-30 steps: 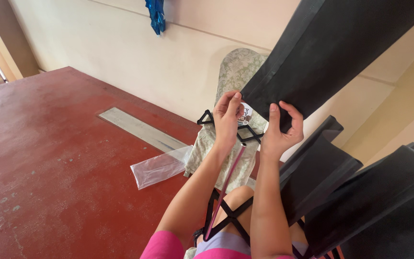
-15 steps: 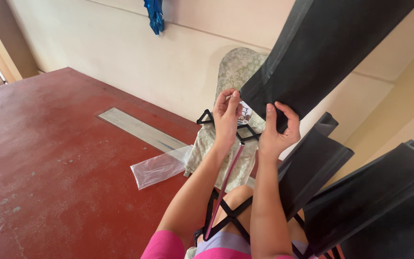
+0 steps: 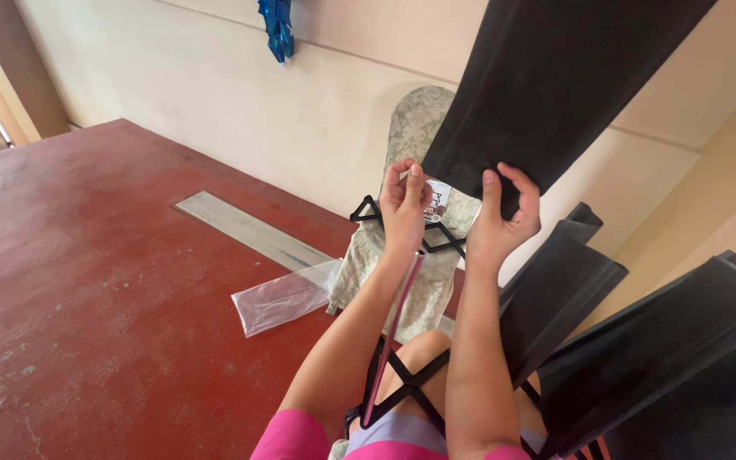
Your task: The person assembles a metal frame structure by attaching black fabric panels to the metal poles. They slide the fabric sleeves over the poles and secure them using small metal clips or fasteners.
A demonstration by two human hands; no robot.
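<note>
My left hand (image 3: pixel 405 204) is closed around the top of a black plastic hanger (image 3: pixel 368 211) that carries a pale green patterned garment (image 3: pixel 411 264) with a small tag (image 3: pixel 438 201). My right hand (image 3: pixel 504 213) pinches the lower edge of a wide black cloth (image 3: pixel 555 77) that hangs from above. A thin pink strip (image 3: pixel 389 341) runs down from my left hand toward my lap. More black hangers (image 3: pixel 406 388) lie across my knees.
Several black cloths (image 3: pixel 666 358) hang in a row at the right. A clear plastic bag (image 3: pixel 283 298) lies on the red floor (image 3: pixel 87 281) beside a grey floor strip (image 3: pixel 249 230). A blue item (image 3: pixel 276 21) hangs on the cream wall.
My right hand's fingers have shifted up the black cloth's edge, and both hands have drawn slightly closer together around the hanger top.
</note>
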